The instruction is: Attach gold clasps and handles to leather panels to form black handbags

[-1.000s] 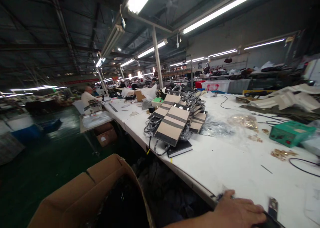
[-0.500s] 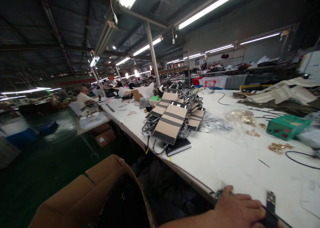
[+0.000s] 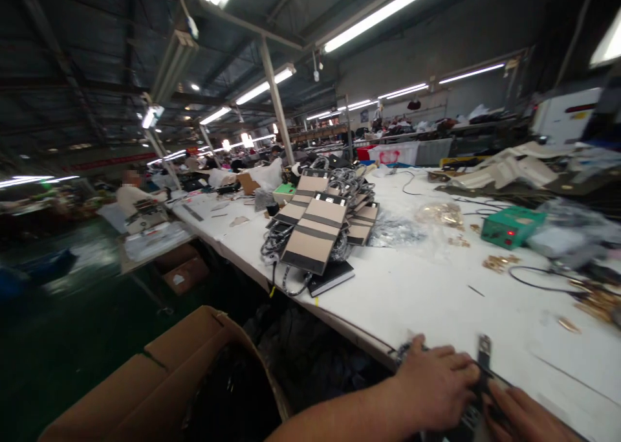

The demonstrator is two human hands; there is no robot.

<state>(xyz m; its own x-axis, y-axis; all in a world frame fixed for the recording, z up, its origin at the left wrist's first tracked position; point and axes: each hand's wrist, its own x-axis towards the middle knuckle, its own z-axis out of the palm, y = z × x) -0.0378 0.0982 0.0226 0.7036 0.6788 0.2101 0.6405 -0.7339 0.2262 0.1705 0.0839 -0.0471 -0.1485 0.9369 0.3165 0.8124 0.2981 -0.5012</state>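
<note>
At the near table edge, my left hand [image 3: 434,385] is closed over a dark bag panel [image 3: 468,419], its fingers bent across the piece. Beside my left thumb shows a bit of plastic-wrapped handle [image 3: 403,351]. A short black strap tab [image 3: 484,348] with a metal fitting sticks up past my left fingertips. My right hand [image 3: 526,413] comes in from the lower right, its bent fingers gripping the same dark panel. Both hands hide most of the piece, and the frame's bottom edge cuts it off.
A pile of beige-and-black bag panels [image 3: 315,232] with wrapped handles lies on the white table [image 3: 398,293], a black book-like item [image 3: 332,278] under it. A green box [image 3: 513,226] and gold metal fittings [image 3: 499,263] are at right. An open cardboard carton [image 3: 194,351] stands left; a person [image 3: 130,196] sits beyond.
The view has swung to the right. My right hand has come into sight and grips the dark panel; my left hand stays on it, with its fingers more bent.
</note>
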